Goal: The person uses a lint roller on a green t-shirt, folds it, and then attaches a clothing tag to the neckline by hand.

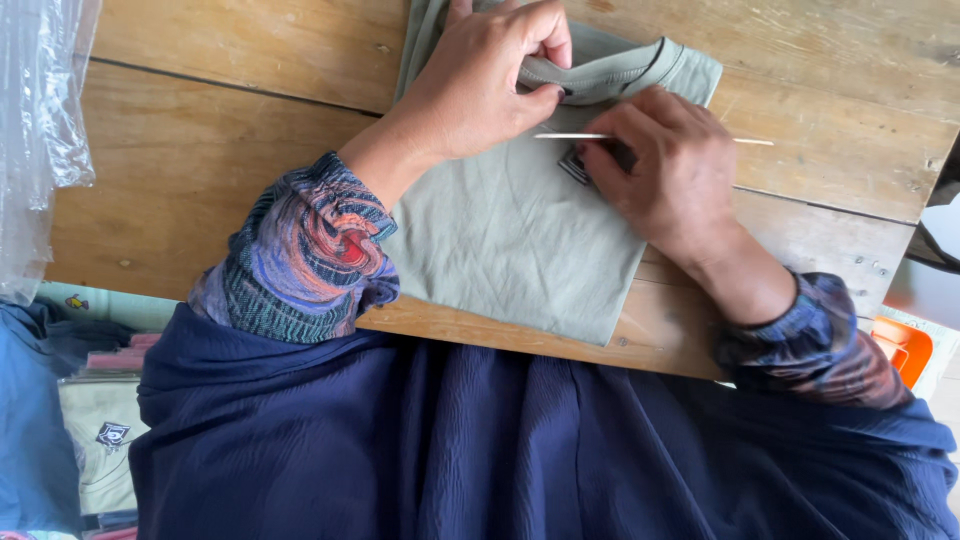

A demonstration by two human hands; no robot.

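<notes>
**A:** Nearest my view is the dark blue cloth [540,450] over the lap, pressed up to the near edge of the wooden worktop [200,170]. What are the hands doing beyond it?

**B:** I see the folded grey-green shirt [510,240] lying flat on the worktop, collar away from me. The left hand [480,85] arches over the collar, its fingers [540,95] pinched together on the neckband, I'd judge to keep that edge taut and steady.

**A:** And the right?

**B:** The right hand [665,175] rests knuckles-up on the shirt just below the collar, fingers closed on a thin pale stick [575,136] held level across the cloth. A small dark label [578,165] peeks from under it; the hand seems to pin it.

**A:** Wrists?

**B:** Both forearms angle inward in patterned sleeves [300,250]. Clear plastic wrap [40,120] hangs at far left.
</notes>
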